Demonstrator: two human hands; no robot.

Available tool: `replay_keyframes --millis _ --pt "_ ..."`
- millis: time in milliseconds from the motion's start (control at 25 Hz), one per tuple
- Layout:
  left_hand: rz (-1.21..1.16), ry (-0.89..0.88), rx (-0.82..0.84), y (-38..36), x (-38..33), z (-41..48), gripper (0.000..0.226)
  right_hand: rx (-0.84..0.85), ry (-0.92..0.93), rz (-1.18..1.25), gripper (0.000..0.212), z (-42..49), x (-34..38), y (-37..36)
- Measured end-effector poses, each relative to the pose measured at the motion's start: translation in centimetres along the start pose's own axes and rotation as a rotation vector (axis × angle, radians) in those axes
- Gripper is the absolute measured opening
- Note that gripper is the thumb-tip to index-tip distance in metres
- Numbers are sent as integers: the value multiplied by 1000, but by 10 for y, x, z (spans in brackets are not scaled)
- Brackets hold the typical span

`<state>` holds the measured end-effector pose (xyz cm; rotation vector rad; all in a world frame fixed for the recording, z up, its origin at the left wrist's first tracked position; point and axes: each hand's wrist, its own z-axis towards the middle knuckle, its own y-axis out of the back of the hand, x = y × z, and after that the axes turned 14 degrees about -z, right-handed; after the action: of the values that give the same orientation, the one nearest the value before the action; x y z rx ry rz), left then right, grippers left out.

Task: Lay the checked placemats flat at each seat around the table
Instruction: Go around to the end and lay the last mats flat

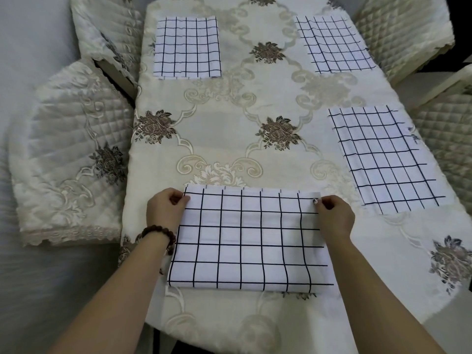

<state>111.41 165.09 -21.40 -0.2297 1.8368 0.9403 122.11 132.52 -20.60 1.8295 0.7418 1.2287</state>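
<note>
The left hand (166, 208) and right hand (334, 215) are each pinching a far corner of the near checked placemat (250, 241), lying at 6 o'clock on the surface (229, 111). A second placemat (187, 47) is lying flat at 11 o'clock, a third placemat (333, 44) at 1, a fourth placemat (385, 159) at 3.

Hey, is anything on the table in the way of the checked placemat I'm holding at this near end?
Nothing visible does. The left hand and right hand pinch the far corners of the placemat, which rests on the tablecloth. The nearest laid mat, on the right, lies apart from it.
</note>
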Motion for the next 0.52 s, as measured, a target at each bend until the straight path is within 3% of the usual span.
replay_keyframes --millis 520 --pt "100 20 -27 -7 3 6 16 -46 -65 -48 12 7 2 -10"
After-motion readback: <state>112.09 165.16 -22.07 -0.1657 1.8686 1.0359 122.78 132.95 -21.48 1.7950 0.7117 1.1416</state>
